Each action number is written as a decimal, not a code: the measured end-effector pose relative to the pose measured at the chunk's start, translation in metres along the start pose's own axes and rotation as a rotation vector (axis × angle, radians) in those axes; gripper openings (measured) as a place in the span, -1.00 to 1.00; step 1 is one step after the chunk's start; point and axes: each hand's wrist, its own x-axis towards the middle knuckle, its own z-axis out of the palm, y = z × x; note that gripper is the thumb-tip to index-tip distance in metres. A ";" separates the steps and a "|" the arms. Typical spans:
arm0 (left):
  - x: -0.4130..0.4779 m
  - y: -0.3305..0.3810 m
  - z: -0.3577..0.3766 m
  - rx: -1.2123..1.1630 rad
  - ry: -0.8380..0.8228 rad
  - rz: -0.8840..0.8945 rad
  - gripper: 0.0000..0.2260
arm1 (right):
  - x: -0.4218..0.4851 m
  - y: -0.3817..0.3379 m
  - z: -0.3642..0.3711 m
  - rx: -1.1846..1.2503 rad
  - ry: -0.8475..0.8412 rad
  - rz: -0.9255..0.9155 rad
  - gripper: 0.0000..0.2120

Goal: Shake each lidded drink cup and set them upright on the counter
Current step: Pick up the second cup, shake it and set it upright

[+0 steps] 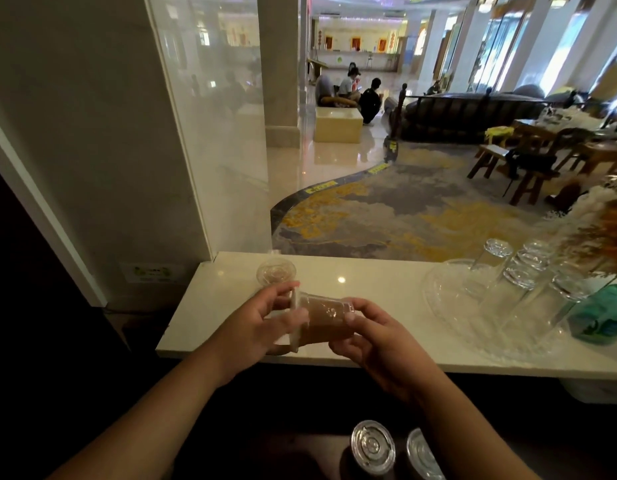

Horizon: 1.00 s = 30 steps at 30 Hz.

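The person is holding a clear plastic cup of milky brown drink sideways between both hands, just above the near edge of the pale stone counter. The left hand is curling its fingers round the lid end, and the right hand is gripping the base end, thumb pressing on top.

With the cup lying over, the drink is pushing against the flat clear lid. A hard shake, or a squeeze on the thin wall, could be popping it loose and sending drink over the counter's edge, I'd say. A wide swing rightward could be knocking the upturned clear drinking glasses standing on their glass tray.

The cup is looking mostly full, its wall glinting under the lights. Two more lidded cups are waiting lower down, nearer the person.
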 end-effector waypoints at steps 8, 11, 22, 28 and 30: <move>0.009 0.028 -0.005 -0.258 -0.102 -0.259 -0.34 | -0.007 -0.028 0.006 -0.363 0.001 -0.145 -0.51; 0.011 0.029 -0.005 -0.300 -0.107 -0.214 -0.31 | -0.008 -0.032 0.001 -0.293 -0.023 -0.108 -0.54; 0.010 0.023 0.007 -0.163 -0.154 -0.007 -0.35 | -0.005 -0.039 0.004 -0.209 0.038 0.024 -0.64; 0.020 0.034 0.005 -0.194 -0.080 -0.264 -0.28 | -0.003 -0.032 -0.003 -0.305 -0.005 -0.118 -0.62; 0.019 0.037 0.006 -0.202 -0.119 -0.350 -0.25 | -0.004 -0.032 -0.003 -0.406 -0.004 -0.156 -0.59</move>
